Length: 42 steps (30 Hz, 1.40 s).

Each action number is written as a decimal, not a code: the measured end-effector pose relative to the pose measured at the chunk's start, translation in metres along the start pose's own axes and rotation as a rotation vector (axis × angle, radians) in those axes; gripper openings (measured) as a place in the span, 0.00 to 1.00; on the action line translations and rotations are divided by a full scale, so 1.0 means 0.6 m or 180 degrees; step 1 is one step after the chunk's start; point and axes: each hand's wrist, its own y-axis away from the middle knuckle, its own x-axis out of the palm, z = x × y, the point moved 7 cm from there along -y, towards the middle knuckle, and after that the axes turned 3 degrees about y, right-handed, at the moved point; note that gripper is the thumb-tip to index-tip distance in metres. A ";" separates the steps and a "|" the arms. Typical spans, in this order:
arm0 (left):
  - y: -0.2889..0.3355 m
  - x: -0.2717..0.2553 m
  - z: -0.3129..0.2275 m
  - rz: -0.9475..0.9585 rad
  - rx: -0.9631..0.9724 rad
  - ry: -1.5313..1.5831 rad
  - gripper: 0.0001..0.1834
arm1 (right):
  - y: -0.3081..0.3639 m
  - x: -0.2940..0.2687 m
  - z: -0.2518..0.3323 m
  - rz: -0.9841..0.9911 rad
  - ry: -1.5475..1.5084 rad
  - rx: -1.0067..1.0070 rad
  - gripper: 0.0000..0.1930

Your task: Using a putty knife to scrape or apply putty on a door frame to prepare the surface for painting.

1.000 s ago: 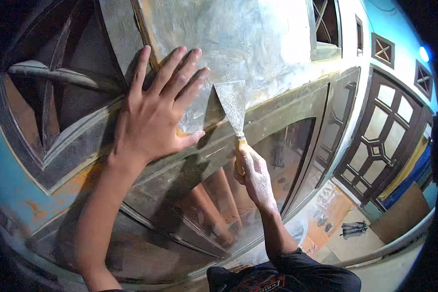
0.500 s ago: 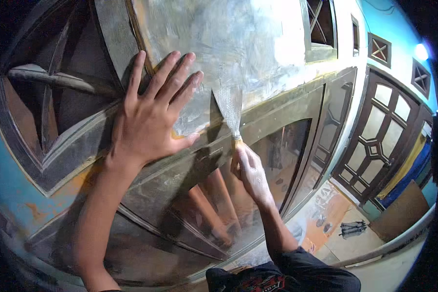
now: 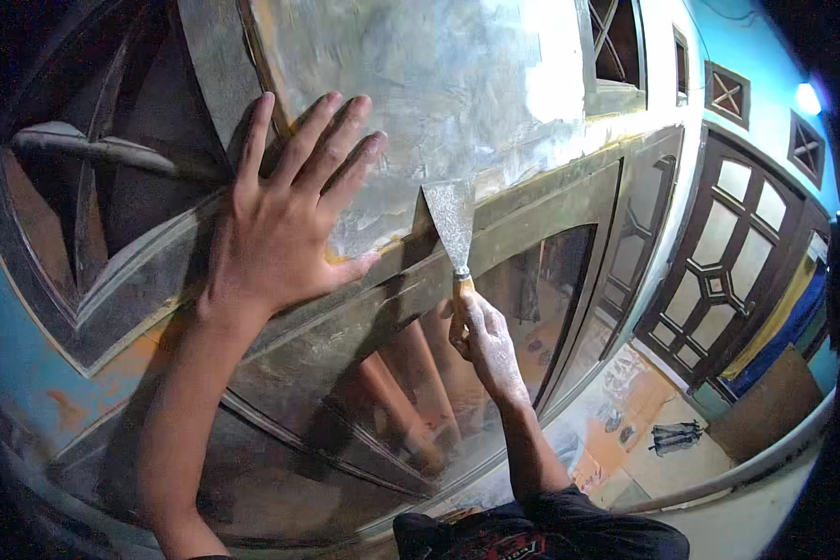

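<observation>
My right hand [image 3: 491,347] grips a putty knife [image 3: 454,224] by its wooden handle, its fingers wrapped round and dusted white. The wide metal blade, speckled with pale residue, points up at the lower edge of a grey-and-white smeared wall panel [image 3: 411,84]. Whether the blade touches the panel is hard to tell. On the left, my left hand [image 3: 285,219] lies flat with spread fingers across the panel's lower left corner and the frame strip beside it. It holds nothing. Below the panel runs a dark wooden window frame [image 3: 523,224].
Under the frame, glass panes [image 3: 523,308] show reflections. A carved wooden vent [image 3: 84,224] fills the upper left. To the right stand a dark door [image 3: 719,261] with pale panes, a brown board [image 3: 768,403], and a dark crumpled thing [image 3: 677,437] on the tiled floor. Pale powder lies by the wall.
My right hand has drawn the putty knife slightly down and to the right, with the blade lower against the panel's edge. My left hand has stayed nearly in place.
</observation>
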 end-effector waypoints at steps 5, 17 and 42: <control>-0.003 -0.007 0.001 -0.0100 0.0046 0.0063 0.47 | -0.023 -0.014 0.092 -0.0189 0.0009 -0.0550 0.19; -0.005 -0.011 -0.001 0.0034 -0.0008 -0.0023 0.50 | -0.032 -0.075 0.063 -0.0687 0.0145 -0.0798 0.21; -0.008 -0.012 -0.004 0.0011 0.0025 -0.0106 0.49 | -0.033 -0.086 0.045 -0.0916 -0.1139 -0.0078 0.15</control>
